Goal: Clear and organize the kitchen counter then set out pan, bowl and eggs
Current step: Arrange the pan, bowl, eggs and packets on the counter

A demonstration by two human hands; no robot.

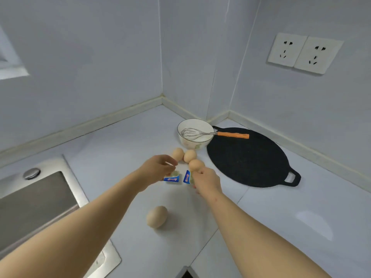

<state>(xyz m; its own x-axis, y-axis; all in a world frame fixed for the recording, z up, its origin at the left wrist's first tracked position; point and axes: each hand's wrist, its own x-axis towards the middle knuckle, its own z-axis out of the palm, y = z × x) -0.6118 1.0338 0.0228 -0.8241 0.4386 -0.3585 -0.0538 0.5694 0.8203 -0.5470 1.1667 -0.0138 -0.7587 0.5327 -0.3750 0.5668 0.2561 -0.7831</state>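
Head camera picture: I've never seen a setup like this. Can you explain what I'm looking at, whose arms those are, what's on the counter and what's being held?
There is no machine here. One wide-angle camera worn on a person's head looks down at their own bare arms. On the white counter lie a flat black pan, a bowl with a whisk in it, three eggs clustered by the bowl and a fourth egg nearer the person. A steel sink is on the left. The left hand appears to pinch a small blue-and-white packet; the right hand pinches a second packet, right next to one egg.
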